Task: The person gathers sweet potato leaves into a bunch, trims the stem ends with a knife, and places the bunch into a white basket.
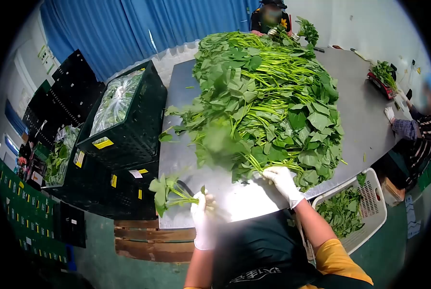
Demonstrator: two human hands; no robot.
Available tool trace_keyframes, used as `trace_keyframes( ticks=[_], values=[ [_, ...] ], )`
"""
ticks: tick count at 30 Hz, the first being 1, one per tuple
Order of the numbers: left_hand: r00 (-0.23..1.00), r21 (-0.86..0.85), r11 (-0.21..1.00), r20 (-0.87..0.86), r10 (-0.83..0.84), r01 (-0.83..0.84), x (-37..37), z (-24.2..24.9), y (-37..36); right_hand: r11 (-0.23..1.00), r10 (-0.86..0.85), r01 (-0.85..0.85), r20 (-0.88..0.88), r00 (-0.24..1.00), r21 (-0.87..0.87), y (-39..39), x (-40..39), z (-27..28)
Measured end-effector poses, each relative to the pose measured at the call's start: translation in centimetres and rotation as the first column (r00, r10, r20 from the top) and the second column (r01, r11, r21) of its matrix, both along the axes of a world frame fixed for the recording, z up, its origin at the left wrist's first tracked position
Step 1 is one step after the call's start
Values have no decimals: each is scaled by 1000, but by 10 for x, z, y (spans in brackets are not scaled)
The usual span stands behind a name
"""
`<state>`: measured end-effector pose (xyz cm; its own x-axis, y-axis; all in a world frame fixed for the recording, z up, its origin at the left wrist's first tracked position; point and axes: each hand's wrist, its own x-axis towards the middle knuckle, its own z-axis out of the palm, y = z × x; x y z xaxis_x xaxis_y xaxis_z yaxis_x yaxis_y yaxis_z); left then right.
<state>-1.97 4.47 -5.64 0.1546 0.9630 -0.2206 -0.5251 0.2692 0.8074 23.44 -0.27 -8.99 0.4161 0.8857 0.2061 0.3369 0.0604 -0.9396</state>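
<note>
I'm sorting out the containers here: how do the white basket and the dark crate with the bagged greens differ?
The white basket holds loose greens; the dark crate holds greens in clear plastic. The basket sits lower than the tabletop, while the crate is stacked on another crate. Both are open-topped.

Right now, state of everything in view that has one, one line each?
Left hand: gloved, closed on small bunch
Right hand: gloved, closed on stems at pile's near edge
Leafy pile: heaped, loose
Top dark crate: open, holding bagged greens
White basket: open, part-filled with loose leaves
Blue curtain: drawn across
Far co-worker: holding greens
</note>
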Motion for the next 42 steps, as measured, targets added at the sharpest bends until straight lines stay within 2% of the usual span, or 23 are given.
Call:
trace_keyframes(
  ticks=[1, 3, 4, 6, 8, 10, 12, 13, 14, 16, 19, 22, 23, 24, 26, 27, 28, 30, 33, 36, 38, 40, 42],
  values=[
    [998, -29, 1000, 58, 11, -10, 7, 3, 0, 964, 196, -212, 109, 975, 161, -11, -8, 20],
    [1000, -16, 1000, 3, -27, 27, 15, -4, -1, 964, 238, -263, -523, 818, 29, -20, -26, 43],
    [997, -2, 999, -56, -53, 53, 16, -10, 1, 964, 179, -266, -764, 620, 10, -23, -34, 43],
    [995, -36, 994, 6, -100, 100, 19, -20, 3, 940, 148, -336, -815, 560, -60, -28, -34, 26],
    [991, -104, 987, 74, -112, 120, 28, -17, -1, 904, 246, -423, -888, 388, 65, -30, -39, 22],
    [986, -110, 981, 72, -154, 161, 29, -27, 0, 919, 198, -391, -921, 336, 55, -36, -48, 18],
    [976, 23, 984, -135, -171, 176, 35, -40, -1, 784, 416, -486, -908, -50, 386, -37, -53, -1],
    [968, 53, 969, -88, -236, 242, 35, -43, 2, 767, 417, -520, -908, -43, 376, -36, -54, -5],
    [968, 53, 969, -90, -235, 240, 35, -46, 2, 769, 390, -462, -897, -208, 441, -42, -58, -1],
    [954, 49, 957, -114, -278, 285, 41, -48, 2, 694, 552, -493, -827, -105, 525, -46, -62, -13],
    [952, 82, 956, -143, -269, 282, 43, -47, 2, 631, 637, -452, -754, -161, 630, -55, -56, -17],
    [951, 70, 954, -130, -279, 290, 42, -48, -2, 776, 454, -409, -875, -168, 481, -62, -42, -11],
    [951, 54, 953, -102, -291, 297, 42, -46, -2, 854, 343, -271, -872, -348, 444, -69, -39, -4],
    [949, 53, 951, -102, -297, 303, 41, -45, -1, 810, 485, -205, -824, -292, 550, -72, -37, -12],
    [799, 396, 867, -601, -3, 301, 38, -43, -9, 912, 318, -201, -926, -204, 357, -77, -20, -28],
    [996, -134, 987, 7, -85, 85, 44, -22, -9, 925, 309, -119, -897, -317, 360, -74, -15, -28],
    [996, -130, 987, 10, -94, 94, 45, -16, -8, 950, 267, -93, -929, -256, 299, -79, -14, -13],
    [996, -101, 991, 28, 90, -87, 43, -8, -5, 832, 498, -103, -815, -296, 546, -91, -11, -13],
    [1000, -115, 993, 6, -21, 21, 47, -5, -9, 756, 564, -225, -786, -251, 614, -94, -14, -20],
    [989, -55, 987, 14, -148, 148, 58, -18, -8, 768, 470, -344, -841, -269, 540, -89, -25, -21],
    [792, 358, 823, -587, -169, 442, 65, -23, -12, 788, 453, -351, -863, -224, 505, -90, -32, -26],
    [804, 414, 779, -565, -186, 471, 74, -21, -12, 797, 411, -466, -910, -47, 384, -87, -32, -25],
    [843, 361, 805, -454, -288, 470, 76, -25, -8, 819, 313, -482, -947, -78, 311, -88, -30, -15]
  ],
)
